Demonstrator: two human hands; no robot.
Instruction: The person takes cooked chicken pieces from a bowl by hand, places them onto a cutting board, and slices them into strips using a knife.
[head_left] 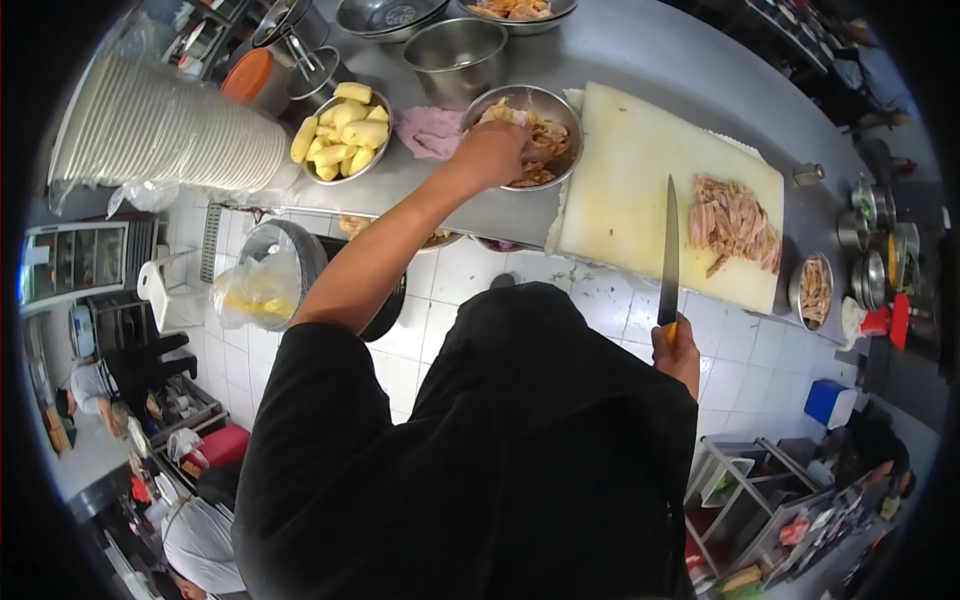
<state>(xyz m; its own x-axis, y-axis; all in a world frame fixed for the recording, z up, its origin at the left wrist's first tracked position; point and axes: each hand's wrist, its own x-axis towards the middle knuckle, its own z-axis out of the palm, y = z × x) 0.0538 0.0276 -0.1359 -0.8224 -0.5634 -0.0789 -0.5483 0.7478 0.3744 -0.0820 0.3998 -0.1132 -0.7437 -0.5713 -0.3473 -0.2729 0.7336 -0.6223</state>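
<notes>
My left hand reaches into a steel bowl of browned meat pieces, which look like cooked chicken. Its fingers curl down onto the meat; their tips are hidden, so what they grip does not show. In my right hand is a long kitchen knife by its orange-yellow handle, blade pointing away from me over the near part of a white cutting board. Right of the blade, a heap of sliced meat lies on the board.
Left of the bowl are a pink cloth and a bowl of peeled yellow potatoes. An empty steel pot stands behind. A small bowl of meat strips sits at the right edge. A lined bin stands below the counter.
</notes>
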